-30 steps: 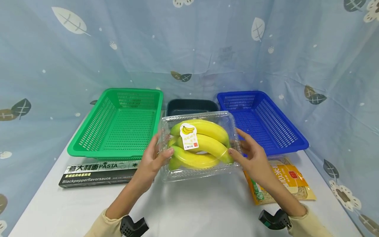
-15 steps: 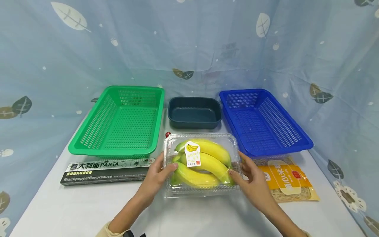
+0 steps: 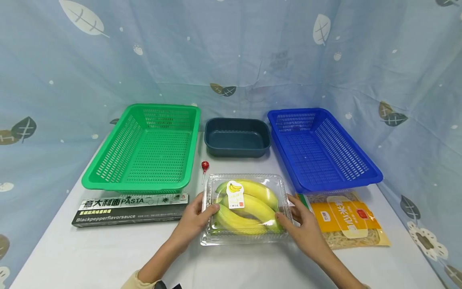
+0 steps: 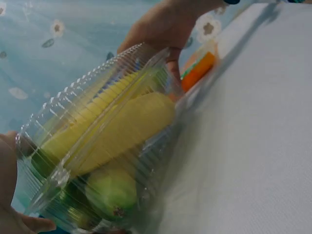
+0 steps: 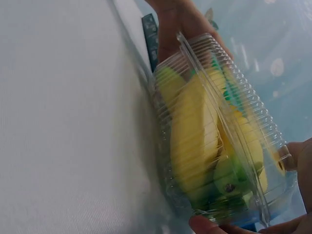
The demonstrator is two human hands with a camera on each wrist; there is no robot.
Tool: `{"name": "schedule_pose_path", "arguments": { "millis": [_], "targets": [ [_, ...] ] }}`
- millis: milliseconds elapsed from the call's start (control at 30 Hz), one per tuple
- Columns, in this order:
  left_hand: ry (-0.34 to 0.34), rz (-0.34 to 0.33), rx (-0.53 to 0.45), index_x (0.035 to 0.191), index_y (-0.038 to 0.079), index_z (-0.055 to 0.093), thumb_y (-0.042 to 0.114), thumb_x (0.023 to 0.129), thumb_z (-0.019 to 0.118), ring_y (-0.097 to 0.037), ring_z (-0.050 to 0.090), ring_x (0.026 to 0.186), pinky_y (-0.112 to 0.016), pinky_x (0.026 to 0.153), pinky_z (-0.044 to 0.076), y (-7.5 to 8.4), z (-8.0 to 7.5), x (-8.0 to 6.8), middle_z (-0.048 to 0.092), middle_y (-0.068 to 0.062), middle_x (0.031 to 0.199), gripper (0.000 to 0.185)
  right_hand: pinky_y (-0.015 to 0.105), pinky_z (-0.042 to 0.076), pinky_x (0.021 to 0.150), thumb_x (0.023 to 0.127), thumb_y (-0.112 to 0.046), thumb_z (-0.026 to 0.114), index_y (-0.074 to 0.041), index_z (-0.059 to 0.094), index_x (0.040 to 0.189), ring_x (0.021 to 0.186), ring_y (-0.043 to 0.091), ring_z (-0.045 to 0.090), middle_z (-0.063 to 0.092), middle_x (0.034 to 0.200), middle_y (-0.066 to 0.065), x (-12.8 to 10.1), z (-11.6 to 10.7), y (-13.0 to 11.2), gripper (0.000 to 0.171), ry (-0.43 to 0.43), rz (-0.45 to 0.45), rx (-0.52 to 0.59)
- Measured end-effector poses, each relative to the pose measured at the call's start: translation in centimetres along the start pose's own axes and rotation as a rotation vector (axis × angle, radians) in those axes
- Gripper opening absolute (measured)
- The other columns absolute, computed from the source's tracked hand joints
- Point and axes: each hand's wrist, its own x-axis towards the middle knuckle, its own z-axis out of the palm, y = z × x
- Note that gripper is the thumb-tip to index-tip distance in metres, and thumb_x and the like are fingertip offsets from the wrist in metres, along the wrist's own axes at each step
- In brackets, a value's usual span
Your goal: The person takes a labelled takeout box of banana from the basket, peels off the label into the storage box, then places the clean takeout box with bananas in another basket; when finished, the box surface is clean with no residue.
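Note:
A clear plastic clamshell box of yellow bananas (image 3: 245, 208) with a small banana label sits low on the white table (image 3: 231, 265), in front of me at the middle. My left hand (image 3: 202, 206) grips its left side, thumb on the lid. At the right side my right hand (image 3: 290, 210) grips it the same way. In the left wrist view the box (image 4: 102, 151) fills the frame, with the right hand (image 4: 165, 24) behind it. The right wrist view shows the box (image 5: 219, 131) edge-on and the left hand (image 5: 180, 24) beyond it.
A green basket (image 3: 137, 186) stands at the back left, a dark tray (image 3: 236, 152) at the back middle and a blue basket (image 3: 339, 182) at the back right. A black pasta box (image 3: 130, 208) lies left of the hands and a yellow bag (image 3: 344, 222) right of them. A red lollipop (image 3: 205, 165) lies behind the banana box.
Both hands have brought the banana box down and toward me, from in front of the dark tray to the table. The tray and the lollipop have come into sight.

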Motion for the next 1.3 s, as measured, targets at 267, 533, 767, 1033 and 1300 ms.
{"name": "schedule_pose_path", "arguments": {
  "millis": [267,533,767,1033,1300],
  "targets": [
    [0.051,0.027,0.108,0.136,0.018,0.044,0.036,0.087,0.065,-0.021,0.063,0.092,-0.034,0.076,0.051,-0.4,0.2,0.9,0.061,-0.012,0.117,0.056,0.049,0.042,0.094,0.086,-0.044,0.064,-0.007,0.036,0.142,0.116,0.039,0.049,0.033,0.143,0.025,0.8,0.0,0.7,0.072,-0.031,0.041,-0.034],
    [0.126,0.021,0.297,0.139,0.016,0.043,0.050,0.085,0.061,-0.024,0.057,0.106,-0.044,0.088,0.045,-0.9,0.4,2.0,0.059,-0.012,0.122,0.067,0.052,0.040,0.094,0.085,-0.047,0.063,-0.008,0.033,0.143,0.114,0.041,0.051,0.059,0.118,0.018,1.6,0.0,0.9,0.076,-0.030,0.067,-0.028],
    [0.164,0.036,0.400,0.135,0.006,0.047,0.052,0.085,0.060,-0.023,0.058,0.094,-0.041,0.078,0.049,-0.7,0.6,3.0,0.059,-0.015,0.117,0.069,0.051,0.042,0.092,0.086,-0.052,0.059,-0.009,0.033,0.144,0.115,0.039,0.050,0.052,0.126,0.023,2.6,-0.2,1.0,0.077,-0.025,0.061,-0.077],
    [0.180,0.020,0.470,0.133,0.002,0.047,0.048,0.087,0.058,-0.029,0.057,0.104,-0.046,0.086,0.046,0.1,0.9,3.4,0.054,-0.018,0.126,0.067,0.045,0.051,0.081,0.086,-0.053,0.059,-0.003,0.036,0.141,0.106,0.034,0.057,0.055,0.121,0.021,2.7,-0.7,-0.4,0.078,0.003,-0.022,-0.250],
    [0.181,0.031,0.448,0.132,0.002,0.049,0.048,0.087,0.058,-0.030,0.057,0.104,-0.046,0.086,0.046,-0.1,1.0,3.4,0.055,-0.018,0.125,0.065,0.045,0.050,0.078,0.084,-0.042,0.066,-0.008,0.063,0.117,0.097,0.028,0.061,0.062,0.113,0.008,2.5,-1.0,-4.4,0.048,0.129,-0.396,-0.598]
  ]
}}
